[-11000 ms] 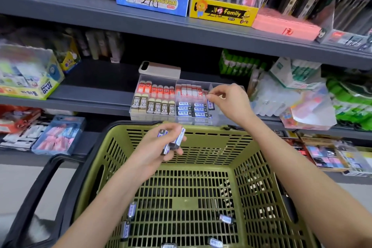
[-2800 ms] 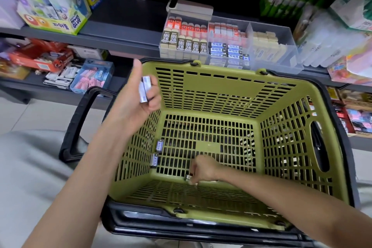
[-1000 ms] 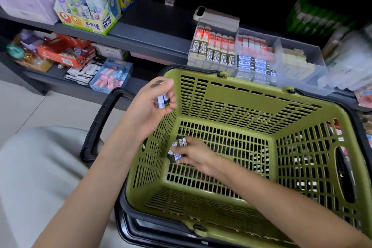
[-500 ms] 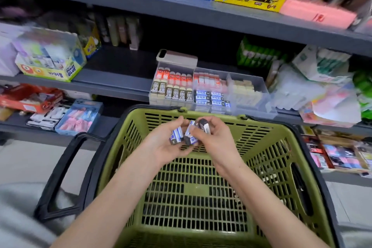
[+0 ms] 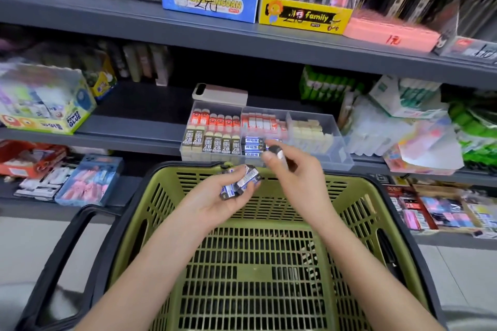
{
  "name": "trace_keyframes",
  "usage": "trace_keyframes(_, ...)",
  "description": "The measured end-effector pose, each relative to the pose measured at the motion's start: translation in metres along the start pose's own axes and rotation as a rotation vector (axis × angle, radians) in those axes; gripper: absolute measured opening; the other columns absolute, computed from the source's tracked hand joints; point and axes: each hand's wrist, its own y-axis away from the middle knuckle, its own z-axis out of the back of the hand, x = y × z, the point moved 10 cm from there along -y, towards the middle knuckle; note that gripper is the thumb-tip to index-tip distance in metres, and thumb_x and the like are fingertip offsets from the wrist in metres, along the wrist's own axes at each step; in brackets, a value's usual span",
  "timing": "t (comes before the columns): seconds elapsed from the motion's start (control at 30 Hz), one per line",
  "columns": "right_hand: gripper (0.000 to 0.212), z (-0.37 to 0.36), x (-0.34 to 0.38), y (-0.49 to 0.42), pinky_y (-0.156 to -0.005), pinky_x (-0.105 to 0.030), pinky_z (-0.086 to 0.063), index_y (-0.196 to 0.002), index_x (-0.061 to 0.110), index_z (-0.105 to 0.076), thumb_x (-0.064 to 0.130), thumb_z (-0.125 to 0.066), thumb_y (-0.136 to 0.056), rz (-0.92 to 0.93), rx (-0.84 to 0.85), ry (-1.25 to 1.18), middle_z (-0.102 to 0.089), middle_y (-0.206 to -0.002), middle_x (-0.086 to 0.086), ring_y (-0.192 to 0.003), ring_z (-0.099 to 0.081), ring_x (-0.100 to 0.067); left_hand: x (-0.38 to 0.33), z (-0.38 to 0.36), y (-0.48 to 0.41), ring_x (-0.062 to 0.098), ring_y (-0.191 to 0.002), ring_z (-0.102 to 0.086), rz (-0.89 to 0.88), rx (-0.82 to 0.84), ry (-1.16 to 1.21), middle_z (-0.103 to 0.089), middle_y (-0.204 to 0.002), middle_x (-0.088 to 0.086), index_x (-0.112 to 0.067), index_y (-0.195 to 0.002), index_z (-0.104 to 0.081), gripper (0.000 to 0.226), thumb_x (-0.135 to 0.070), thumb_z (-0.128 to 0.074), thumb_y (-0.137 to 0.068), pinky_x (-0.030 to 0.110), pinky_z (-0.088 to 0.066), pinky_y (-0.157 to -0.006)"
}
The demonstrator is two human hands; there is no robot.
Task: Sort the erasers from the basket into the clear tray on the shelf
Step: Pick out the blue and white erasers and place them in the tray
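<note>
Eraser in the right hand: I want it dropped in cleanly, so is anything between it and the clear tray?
Nothing visible. The right hand pinches the eraser at the front wall of the clear tray, above the basket rim; its top is open. The left hand holds other erasers lower, out of the path.

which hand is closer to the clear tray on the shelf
Right. The right hand pinches one eraser just in front of the clear tray. The left hand is lower, over the far rim of the basket, holding several erasers.
</note>
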Motion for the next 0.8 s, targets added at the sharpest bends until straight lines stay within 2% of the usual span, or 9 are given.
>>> trace_keyframes(0.07,0.012,0.012,-0.006,-0.016,-0.057,-0.004,-0.038,-0.102,0.025,-0.061,0.026,-0.061,-0.089,-0.025,0.009,-0.038,-0.064,-0.065,0.018,-0.059,-0.055,0.009,-0.010,-0.002,-0.002,0.032,-0.066,-0.069,-0.030,0.027,0.052,-0.069,-0.083,0.026,0.004,-0.086,-0.067,0.020,0.003,-0.066,-0.066,0.025,-0.056,-0.050)
trace_keyframes(0.13,0.023,0.023,-0.018,-0.035,-0.053,-0.009,-0.038,-0.105,0.020,-0.051,0.030,-0.063,-0.088,-0.075,-0.003,0.032,-0.066,-0.068,0.010,-0.056,-0.055,0.005,-0.026,-0.004,-0.005,0.031,-0.067,-0.069,-0.088,0.049,0.108,-0.069,-0.085,0.027,0.004,-0.081,-0.072,0.017,0.003,-0.067,-0.065,0.023,-0.055,-0.050)
trace_keyframes(0.2,0.023,0.027,-0.030,-0.054,-0.052,-0.013,-0.037,-0.093,0.020,-0.048,0.032,-0.066,-0.085,-0.129,0.010,0.116,-0.066,-0.073,0.006,-0.058,-0.054,-0.002,-0.045,-0.008,-0.007,0.030,-0.067,-0.069,-0.163,0.071,0.146,-0.070,-0.084,0.025,0.000,-0.090,-0.069,0.024,0.001,-0.067,-0.067,0.021,-0.052,-0.048)
trace_keyframes(0.3,0.021,0.024,-0.037,-0.079,-0.052,-0.018,-0.034,-0.077,0.014,-0.065,0.032,-0.074,-0.078,-0.134,0.057,0.176,-0.057,-0.060,0.011,-0.052,-0.045,-0.001,-0.076,-0.014,-0.011,0.026,-0.070,-0.071,-0.312,0.085,0.072,-0.073,-0.080,0.017,-0.005,-0.095,-0.061,0.029,-0.008,-0.070,-0.068,0.018,-0.050,-0.046)
trace_keyframes(0.37,0.022,0.016,-0.038,-0.092,-0.045,-0.011,-0.030,-0.080,0.010,-0.073,0.032,-0.076,-0.076,-0.114,0.097,0.241,-0.048,-0.046,0.015,-0.044,-0.040,-0.001,-0.094,-0.015,-0.011,0.020,-0.072,-0.071,-0.439,0.069,-0.046,-0.074,-0.080,0.010,-0.008,-0.090,-0.063,0.023,-0.015,-0.071,-0.069,0.017,-0.049,-0.047)
trace_keyframes(0.47,0.030,0.004,-0.043,-0.105,-0.049,-0.001,-0.034,-0.095,0.016,-0.067,0.033,-0.078,-0.073,-0.126,0.135,0.353,-0.045,-0.060,0.019,-0.056,-0.043,0.004,-0.113,-0.013,-0.006,0.010,-0.071,-0.069,-0.628,0.030,-0.255,-0.072,-0.077,-0.001,-0.020,-0.077,-0.069,0.007,-0.023,-0.070,-0.071,0.019,-0.051,-0.053)
trace_keyframes(0.53,0.032,-0.001,-0.050,-0.111,-0.051,-0.007,-0.036,-0.086,0.020,-0.057,0.032,-0.081,-0.070,-0.170,0.137,0.321,-0.048,-0.067,0.013,-0.062,-0.048,-0.002,-0.117,-0.011,0.000,0.008,-0.069,-0.067,-0.704,0.032,-0.337,-0.071,-0.075,-0.004,-0.028,-0.069,-0.070,0.003,-0.025,-0.070,-0.071,0.019,-0.052,-0.055)
trace_keyframes(0.63,0.033,-0.011,-0.055,-0.114,-0.055,-0.025,-0.037,-0.071,0.021,-0.052,0.030,-0.084,-0.067,-0.203,0.142,0.281,-0.051,-0.064,0.005,-0.059,-0.048,-0.012,-0.119,-0.005,0.005,0.008,-0.069,-0.067,-0.746,0.024,-0.356,-0.071,-0.074,-0.003,-0.029,-0.066,-0.070,0.008,-0.025,-0.070,-0.072,0.019,-0.051,-0.054)
trace_keyframes(0.8,0.021,-0.018,-0.054,-0.112,-0.046,-0.014,-0.026,-0.078,0.016,-0.072,0.034,-0.080,-0.071,-0.177,0.066,0.291,-0.047,-0.052,0.016,-0.039,-0.041,0.003,-0.116,0.000,0.006,0.010,-0.069,-0.066,-0.754,0.022,-0.348,-0.070,-0.077,0.000,-0.026,-0.067,-0.068,0.007,-0.023,-0.071,-0.072,0.020,-0.050,-0.053)
